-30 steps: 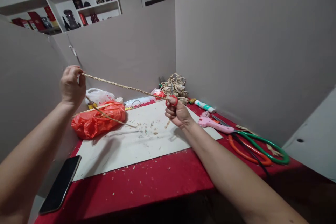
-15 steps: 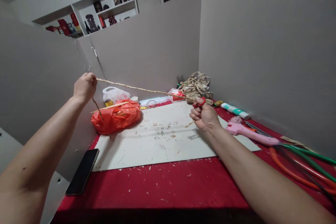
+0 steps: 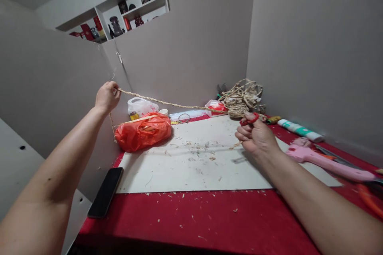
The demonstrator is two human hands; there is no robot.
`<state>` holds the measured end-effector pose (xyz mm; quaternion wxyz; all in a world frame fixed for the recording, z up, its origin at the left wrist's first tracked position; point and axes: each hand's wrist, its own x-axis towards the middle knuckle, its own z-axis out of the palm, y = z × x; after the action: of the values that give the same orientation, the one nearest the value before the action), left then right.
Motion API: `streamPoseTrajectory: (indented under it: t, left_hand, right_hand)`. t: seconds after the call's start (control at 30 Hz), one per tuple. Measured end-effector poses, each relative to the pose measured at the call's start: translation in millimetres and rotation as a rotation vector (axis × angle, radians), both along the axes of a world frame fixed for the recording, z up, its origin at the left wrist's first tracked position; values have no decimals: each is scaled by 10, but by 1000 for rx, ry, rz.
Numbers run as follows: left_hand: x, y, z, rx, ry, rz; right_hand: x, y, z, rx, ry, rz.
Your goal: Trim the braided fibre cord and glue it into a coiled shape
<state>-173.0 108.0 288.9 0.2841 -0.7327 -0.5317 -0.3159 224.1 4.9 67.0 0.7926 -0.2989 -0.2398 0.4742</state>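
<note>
My left hand (image 3: 108, 95) is closed on a twisted straw rope (image 3: 161, 101), raised above the left side of the table. From its fingers a short tail of the rope hangs down beside a red plastic bag. The rope slopes across to my right hand (image 3: 257, 133), sagging slightly. This hand is closed too, with a red scissors handle (image 3: 253, 118) around its fingers; the blades are hidden. A frayed straw end pokes out below the right fingers. Behind that hand lies a tangled heap of straw rope (image 3: 243, 96).
A white board (image 3: 179, 171) with straw scraps lies on the red tablecloth (image 3: 185, 217). The red bag (image 3: 143, 132) and a black phone (image 3: 106, 193) are at left. A pink-handled tool (image 3: 332, 161) and a white-green roll (image 3: 301, 130) are at right. Grey panels (image 3: 191, 59) surround the table.
The view has swung left, so everything appears farther right. The rope's hanging tail has swung to the left of the red bag, and the stretched rope sags a little more.
</note>
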Motion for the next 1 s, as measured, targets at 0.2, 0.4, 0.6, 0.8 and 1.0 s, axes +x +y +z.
streamPoseTrajectory:
  t: [0.2,0.4,0.6,0.8,1.0]
  left_hand:
    - [-145,94,24,-43,-36,-33]
    - [-93,4,64,11,-21,-87]
    - [-54,4,31,-156,17,-45]
    - [-91,-13,-195,-361,-90,39]
    - [513,-501,-753,-564,-274,-276]
  right_hand:
    - [-116,-13,5,-36,-36,93]
    - [-193,-40,-3,-57,-97,210]
    - [-239,-54,-23,-67,-145,273]
    - [-245,-44,-41,-57,-176,322]
    - [-290,-82,-13,-38,-225,385]
